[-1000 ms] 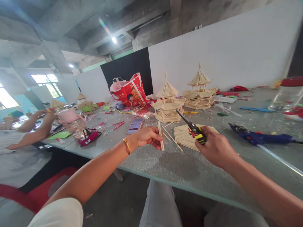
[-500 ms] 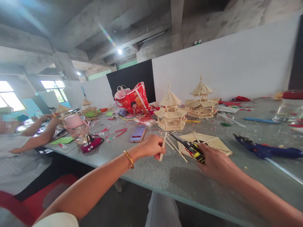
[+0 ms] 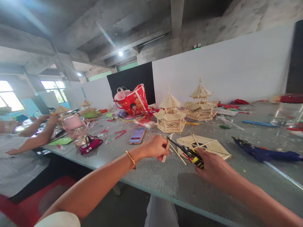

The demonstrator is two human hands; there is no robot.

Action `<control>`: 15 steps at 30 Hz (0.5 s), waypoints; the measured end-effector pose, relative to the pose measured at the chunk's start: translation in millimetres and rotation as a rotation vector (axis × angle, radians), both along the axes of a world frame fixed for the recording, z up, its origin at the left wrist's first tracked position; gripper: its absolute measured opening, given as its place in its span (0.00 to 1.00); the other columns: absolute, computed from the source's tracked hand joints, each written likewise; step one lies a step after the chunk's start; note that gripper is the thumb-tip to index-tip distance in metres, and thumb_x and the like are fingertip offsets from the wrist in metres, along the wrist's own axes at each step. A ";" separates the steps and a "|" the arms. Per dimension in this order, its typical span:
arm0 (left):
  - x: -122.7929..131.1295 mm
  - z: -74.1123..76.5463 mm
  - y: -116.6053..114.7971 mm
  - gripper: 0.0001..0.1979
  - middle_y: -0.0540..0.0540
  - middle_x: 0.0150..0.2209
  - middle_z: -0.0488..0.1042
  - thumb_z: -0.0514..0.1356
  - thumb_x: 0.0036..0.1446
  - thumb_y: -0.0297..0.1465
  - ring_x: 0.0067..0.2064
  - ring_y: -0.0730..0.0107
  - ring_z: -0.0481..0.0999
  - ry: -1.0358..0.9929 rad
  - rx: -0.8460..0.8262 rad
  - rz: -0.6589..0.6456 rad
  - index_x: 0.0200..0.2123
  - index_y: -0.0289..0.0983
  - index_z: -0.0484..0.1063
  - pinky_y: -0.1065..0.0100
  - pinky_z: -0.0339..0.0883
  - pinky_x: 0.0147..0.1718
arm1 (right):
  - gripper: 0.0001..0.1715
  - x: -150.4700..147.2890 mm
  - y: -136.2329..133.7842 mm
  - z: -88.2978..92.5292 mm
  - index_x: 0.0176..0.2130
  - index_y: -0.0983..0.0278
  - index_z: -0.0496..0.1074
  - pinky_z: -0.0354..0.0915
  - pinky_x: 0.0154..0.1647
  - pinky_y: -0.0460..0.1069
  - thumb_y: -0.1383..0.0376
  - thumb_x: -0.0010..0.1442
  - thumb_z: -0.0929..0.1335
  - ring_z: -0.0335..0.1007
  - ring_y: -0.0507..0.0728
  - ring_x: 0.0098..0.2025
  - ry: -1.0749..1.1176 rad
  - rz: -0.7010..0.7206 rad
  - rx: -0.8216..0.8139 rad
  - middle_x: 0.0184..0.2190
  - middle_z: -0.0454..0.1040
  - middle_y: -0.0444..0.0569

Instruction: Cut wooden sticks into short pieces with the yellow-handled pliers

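Note:
Between the fingers of my left hand (image 3: pixel 155 147) are pale wooden sticks (image 3: pixel 167 151), held upright just above the table. My right hand (image 3: pixel 210 164) is closed around the yellow-and-black handles of a pair of pliers or cutters (image 3: pixel 189 153). Its dark jaws point left and reach the upper part of the held sticks; whether they touch cannot be made out. Several loose sticks (image 3: pixel 178 154) lie under the tool. Beside them lies a flat hexagonal stick panel (image 3: pixel 215 146) with a dark opening. Behind my hands stands a small stick pavilion (image 3: pixel 169 118) with a pointed roof.
A second pavilion (image 3: pixel 201 104) stands behind. To the right lie a blue glue gun (image 3: pixel 265 153) and a clear jar with a red lid (image 3: pixel 290 110). A phone (image 3: pixel 136 136), a maroon pouch (image 3: pixel 91 144) and a red bag (image 3: pixel 132 102) are left. A co-worker (image 3: pixel 26 142) sits far left.
My left hand has moved slightly right with the sticks, closer to the tool. The tool's jaws now meet the sticks' outline near the top. The view has shifted a little.

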State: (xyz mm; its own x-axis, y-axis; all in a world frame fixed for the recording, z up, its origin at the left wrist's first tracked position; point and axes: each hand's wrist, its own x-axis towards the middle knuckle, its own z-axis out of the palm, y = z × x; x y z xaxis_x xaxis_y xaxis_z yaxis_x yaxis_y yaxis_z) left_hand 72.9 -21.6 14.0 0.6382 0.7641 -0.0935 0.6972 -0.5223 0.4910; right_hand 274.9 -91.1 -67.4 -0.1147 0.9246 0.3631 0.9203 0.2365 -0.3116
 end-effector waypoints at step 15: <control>-8.3 13.7 -1.9 0.06 0.52 0.14 0.67 0.56 0.44 0.26 0.18 0.78 0.66 0.021 0.055 -0.056 0.18 0.36 0.65 0.76 0.56 0.19 | 0.11 -6.4 -3.7 10.9 0.35 0.63 0.67 0.56 0.29 0.47 0.71 0.49 0.61 0.71 0.58 0.32 0.025 0.036 -0.082 0.28 0.74 0.50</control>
State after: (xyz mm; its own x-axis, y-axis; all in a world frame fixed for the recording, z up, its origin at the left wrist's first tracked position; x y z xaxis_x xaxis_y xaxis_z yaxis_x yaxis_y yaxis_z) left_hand 64.6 -23.6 27.7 0.6783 0.7318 -0.0660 0.6760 -0.5864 0.4462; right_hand 268.5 -94.9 -56.5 -0.1401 0.9469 0.2893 0.9036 0.2417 -0.3537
